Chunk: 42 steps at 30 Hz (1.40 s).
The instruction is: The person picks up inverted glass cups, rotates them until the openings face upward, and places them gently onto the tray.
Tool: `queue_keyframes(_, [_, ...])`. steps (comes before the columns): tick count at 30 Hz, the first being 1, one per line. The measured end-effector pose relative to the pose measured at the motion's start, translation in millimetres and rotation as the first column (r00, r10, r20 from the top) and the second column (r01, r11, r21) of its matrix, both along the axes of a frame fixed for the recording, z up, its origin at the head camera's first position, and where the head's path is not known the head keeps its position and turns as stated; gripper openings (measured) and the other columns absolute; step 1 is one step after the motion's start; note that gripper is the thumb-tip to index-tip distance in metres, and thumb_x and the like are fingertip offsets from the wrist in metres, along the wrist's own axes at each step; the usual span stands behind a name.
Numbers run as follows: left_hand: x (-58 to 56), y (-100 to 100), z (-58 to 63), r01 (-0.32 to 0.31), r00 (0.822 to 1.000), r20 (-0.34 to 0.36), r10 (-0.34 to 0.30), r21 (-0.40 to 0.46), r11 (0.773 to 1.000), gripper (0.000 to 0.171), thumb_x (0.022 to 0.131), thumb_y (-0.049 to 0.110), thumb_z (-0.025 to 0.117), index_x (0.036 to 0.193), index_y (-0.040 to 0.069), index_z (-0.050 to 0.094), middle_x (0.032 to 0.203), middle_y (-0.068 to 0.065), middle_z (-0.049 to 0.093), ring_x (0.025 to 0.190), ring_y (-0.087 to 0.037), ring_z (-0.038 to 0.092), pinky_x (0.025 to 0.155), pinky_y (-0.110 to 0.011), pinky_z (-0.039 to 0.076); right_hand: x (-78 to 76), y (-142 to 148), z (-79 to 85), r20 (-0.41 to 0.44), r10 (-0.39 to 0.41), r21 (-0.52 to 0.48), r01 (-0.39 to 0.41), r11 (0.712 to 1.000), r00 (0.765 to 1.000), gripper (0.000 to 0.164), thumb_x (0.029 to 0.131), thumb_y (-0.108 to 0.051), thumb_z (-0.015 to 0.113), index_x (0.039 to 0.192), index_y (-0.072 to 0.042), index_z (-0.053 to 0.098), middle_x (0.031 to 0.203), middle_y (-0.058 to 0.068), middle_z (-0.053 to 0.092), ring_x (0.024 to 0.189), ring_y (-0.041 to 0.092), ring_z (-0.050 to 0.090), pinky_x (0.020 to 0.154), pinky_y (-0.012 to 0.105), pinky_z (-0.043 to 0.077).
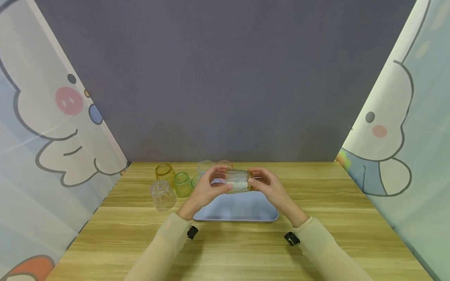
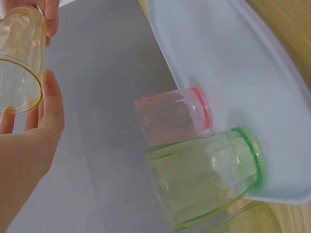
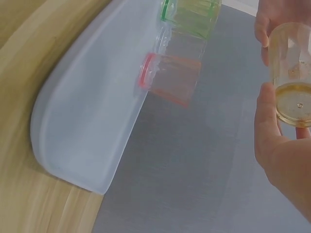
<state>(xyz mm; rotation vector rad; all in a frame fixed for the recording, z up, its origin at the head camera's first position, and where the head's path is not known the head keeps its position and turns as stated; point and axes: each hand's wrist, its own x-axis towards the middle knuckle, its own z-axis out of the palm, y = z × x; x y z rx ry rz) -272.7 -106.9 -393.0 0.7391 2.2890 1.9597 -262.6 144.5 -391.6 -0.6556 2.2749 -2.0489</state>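
Observation:
Both hands hold an amber-tinted drinking glass [image 1: 239,180] on its side, raised above the tray. My left hand [image 1: 206,191] pinches it at the rim end, thumb below and fingers above. The right hand [image 1: 275,190] grips the base end in the same way. In the left wrist view the open mouth of the glass [image 2: 19,82] faces the camera; the right wrist view shows its thick amber base [image 3: 295,104]. Under the hands lies a pale blue tray [image 1: 242,208]. A red-tinted glass [image 2: 172,116] and a green glass [image 2: 204,172] stand on it.
A clear glass [image 1: 205,166] also stands at the tray's back left. Left of the tray, on the wooden table [image 1: 239,249], are an amber glass [image 1: 164,171], a green glass [image 1: 183,186] and a clear glass [image 1: 163,197]. A grey panel [image 1: 232,86] rises behind the table.

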Motion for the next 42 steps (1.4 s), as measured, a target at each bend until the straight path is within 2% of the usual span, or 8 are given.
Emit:
queue_keyframes(8, [-0.1,2,4.1,0.003,0.997,-0.072,-0.004,-0.009,1.0,0.059,0.09,0.018,0.077,0.142,0.011,0.051,0.135,-0.015,0.05,0.122,-0.039,0.051,0.098,-0.042,0.049,0.9,2,-0.5,-0.028,-0.008,0.016,0.008,1.0,1.0,0.046,0.101,-0.014,0.063,0.141,0.004,0.05,0.131,0.027,0.055,0.111,0.031,0.063,0.088,0.032,0.057])
queue_keyframes(14, [0.8,2,6.7,-0.027,0.994,-0.105,0.021,-0.058,0.998,0.06,0.089,0.022,0.079,0.142,0.016,0.052,0.134,-0.01,0.053,0.12,-0.031,0.053,0.099,-0.046,0.048,0.9,6,-3.4,-0.035,-0.006,0.019,0.007,1.0,0.999,0.045,0.101,-0.011,0.063,0.14,0.006,0.05,0.124,0.029,0.056,0.102,0.029,0.066,0.087,0.038,0.059])
queue_keyframes(17, [1.1,1,7.0,-0.056,0.992,-0.118,0.046,-0.081,0.995,0.06,0.089,0.023,0.08,0.142,0.017,0.052,0.133,-0.009,0.053,0.118,-0.032,0.054,0.099,-0.046,0.048,1.0,8,-4.5,-0.042,-0.006,0.034,0.008,0.999,0.999,0.044,0.1,-0.01,0.064,0.139,0.006,0.051,0.121,0.027,0.056,0.101,0.029,0.066,0.086,0.038,0.059])
queue_keyframes(24, [1.8,4,8.4,-0.099,0.984,-0.157,0.082,-0.107,0.989,0.06,0.088,0.021,0.08,0.141,0.015,0.053,0.13,-0.009,0.055,0.115,-0.03,0.055,0.096,-0.045,0.05,2.5,13,-10.3,-0.052,-0.024,0.136,0.031,0.99,0.998,0.042,0.1,-0.015,0.066,0.137,0.003,0.054,0.116,0.022,0.061,0.098,0.023,0.066,0.085,0.042,0.059])
queue_keyframes(28, [2.2,4,8.8,-0.126,0.976,-0.191,0.1,-0.128,0.984,0.06,0.087,0.02,0.081,0.141,0.014,0.054,0.13,-0.008,0.055,0.115,-0.032,0.055,0.094,-0.045,0.05,4.0,15,-14.2,-0.052,-0.042,0.203,0.052,0.978,0.998,0.038,0.1,-0.018,0.067,0.132,0.0,0.059,0.112,0.016,0.065,0.094,0.027,0.068,0.085,0.047,0.058])
queue_keyframes(32, [3.0,4,10.0,-0.161,0.964,-0.236,0.12,-0.161,0.974,0.061,0.087,0.021,0.082,0.14,0.014,0.054,0.133,-0.011,0.055,0.115,-0.031,0.055,0.093,-0.045,0.051,5.1,18,-17.4,-0.087,-0.038,0.258,0.06,0.964,0.995,0.034,0.1,-0.02,0.067,0.128,-0.001,0.061,0.109,0.012,0.067,0.092,0.034,0.068,0.083,0.041,0.057])
queue_keyframes(35, [3.8,3,10.7,-0.179,0.957,-0.263,0.127,-0.186,0.966,0.062,0.087,0.024,0.082,0.141,0.014,0.054,0.134,-0.015,0.055,0.115,-0.029,0.053,0.093,-0.047,0.05,6.1,19,-19.4,-0.123,-0.038,0.311,0.075,0.947,0.992,0.032,0.099,-0.022,0.068,0.125,-0.003,0.064,0.108,0.009,0.068,0.094,0.031,0.067,0.08,0.036,0.056])
queue_keyframes(42, [3.2,2,9.7,-0.233,0.938,-0.311,0.153,-0.24,0.942,0.062,0.086,0.029,0.083,0.14,0.017,0.055,0.13,-0.015,0.055,0.114,-0.025,0.052,0.091,-0.051,0.05,7.4,18,-19.2,-0.153,-0.022,0.426,0.086,0.9,0.988,0.027,0.098,-0.026,0.069,0.12,-0.009,0.067,0.107,0.001,0.069,0.095,0.019,0.064,0.081,0.038,0.054])
